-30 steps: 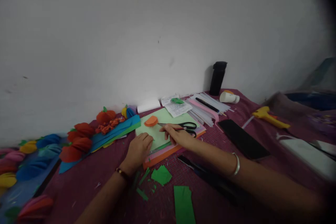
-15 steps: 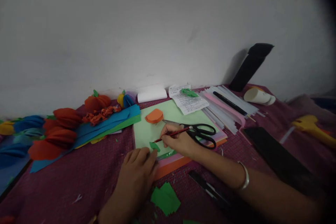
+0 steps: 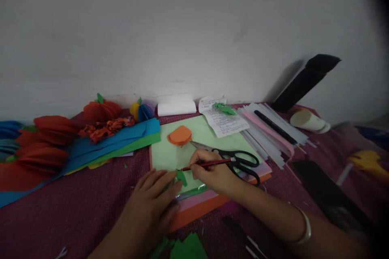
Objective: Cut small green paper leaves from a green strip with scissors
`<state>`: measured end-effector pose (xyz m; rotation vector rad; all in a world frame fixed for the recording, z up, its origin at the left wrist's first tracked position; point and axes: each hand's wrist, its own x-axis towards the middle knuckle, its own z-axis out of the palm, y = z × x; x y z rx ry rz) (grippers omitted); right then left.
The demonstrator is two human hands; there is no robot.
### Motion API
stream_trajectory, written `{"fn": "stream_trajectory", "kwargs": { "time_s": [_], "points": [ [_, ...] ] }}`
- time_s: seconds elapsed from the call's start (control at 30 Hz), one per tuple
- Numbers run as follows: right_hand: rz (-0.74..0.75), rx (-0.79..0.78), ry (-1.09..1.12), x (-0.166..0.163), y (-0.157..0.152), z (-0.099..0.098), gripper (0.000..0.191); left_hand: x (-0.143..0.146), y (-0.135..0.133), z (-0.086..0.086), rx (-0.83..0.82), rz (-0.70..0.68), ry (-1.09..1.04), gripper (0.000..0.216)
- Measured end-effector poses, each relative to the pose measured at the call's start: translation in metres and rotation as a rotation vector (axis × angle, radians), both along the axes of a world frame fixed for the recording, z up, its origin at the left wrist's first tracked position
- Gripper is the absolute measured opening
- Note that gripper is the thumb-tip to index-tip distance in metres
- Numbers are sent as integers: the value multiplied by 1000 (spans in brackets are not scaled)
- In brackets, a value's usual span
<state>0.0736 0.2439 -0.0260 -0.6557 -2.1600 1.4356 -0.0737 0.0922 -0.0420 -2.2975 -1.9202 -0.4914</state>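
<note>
My right hand grips a red pencil between thumb and fingers. The pencil's tip meets a small green paper piece lying on a pale green sheet. My left hand rests flat with fingers stretched out, its fingertips at the left edge of that piece. Black-handled scissors lie open just beyond my right hand. Behind the pencil tip is a rounded stack of orange paper. More green cut paper lies nearer me on the cloth.
Orange paper pumpkins and blue sheets lie to the left. A handwritten note with green scraps, glue sticks, a black marker, a dark phone-like slab and a yellow glue gun are at the right.
The view has shifted slightly and come closer. The left hand's fingers have spread a little on the sheet. The pencil stays in my right hand, its tip now at the green piece's upper edge.
</note>
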Motion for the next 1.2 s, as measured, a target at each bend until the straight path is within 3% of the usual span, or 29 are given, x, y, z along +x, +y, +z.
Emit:
{"fn": "stream_trajectory", "kwargs": {
  "time_s": [0.27,0.77,1.2],
  "points": [
    [-4,26,-7,-1,0,-1,14,-5,-2,5,-104,-15,-58,40],
    [51,39,-22,2,3,-4,15,-5,-2,4,-65,-43,-17,40],
    [122,68,-7,6,6,-2,17,-3,0,8,-128,-29,-18,42]
  ]
}}
